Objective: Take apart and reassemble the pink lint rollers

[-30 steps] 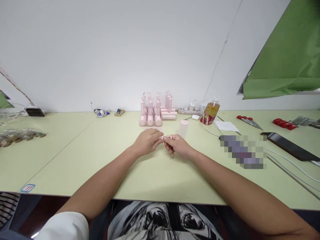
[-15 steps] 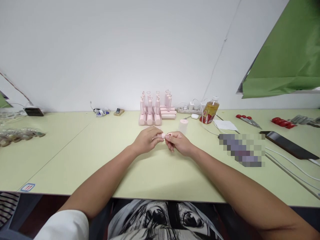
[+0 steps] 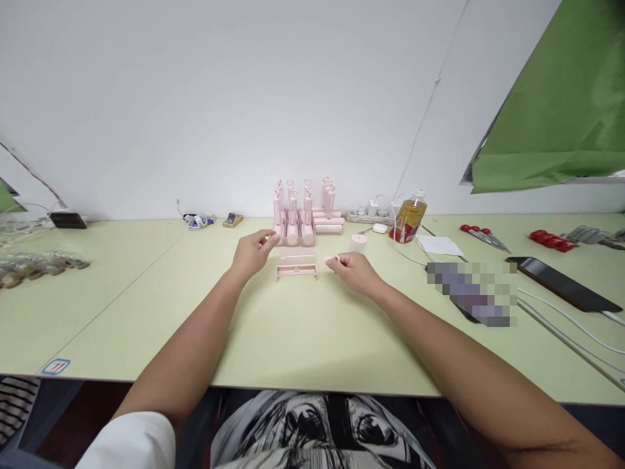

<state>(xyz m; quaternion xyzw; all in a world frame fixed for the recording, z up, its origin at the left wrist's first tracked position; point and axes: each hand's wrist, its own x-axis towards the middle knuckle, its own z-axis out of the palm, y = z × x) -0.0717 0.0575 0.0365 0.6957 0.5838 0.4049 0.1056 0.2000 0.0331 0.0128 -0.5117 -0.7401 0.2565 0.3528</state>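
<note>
My left hand (image 3: 252, 253) is off to the left with its thumb and fingers apart. Its fingertips are beside the leftmost of the upright pink rollers (image 3: 292, 228), and I cannot tell whether they touch. A small pink ring-like piece (image 3: 331, 260) is pinched between the thumb and fingers of my right hand (image 3: 359, 270), just above the table. Between my hands an open pink case (image 3: 296, 271) lies on the table, its clear pink part (image 3: 297, 256) facing the wall. A small loop shape shows inside it.
Behind the right hand stands a white-pink roll (image 3: 359, 242). A bottle (image 3: 409, 218), a power strip (image 3: 368, 217) and a white charging case (image 3: 379, 228) are farther back. To the right lie paper (image 3: 441, 245), a phone (image 3: 564, 283), cables and red-handled tools (image 3: 476, 229).
My left hand has let go of the clear pink piece and moved left, away from my right hand. The open case between them is now uncovered. My right hand has shifted slightly right.
</note>
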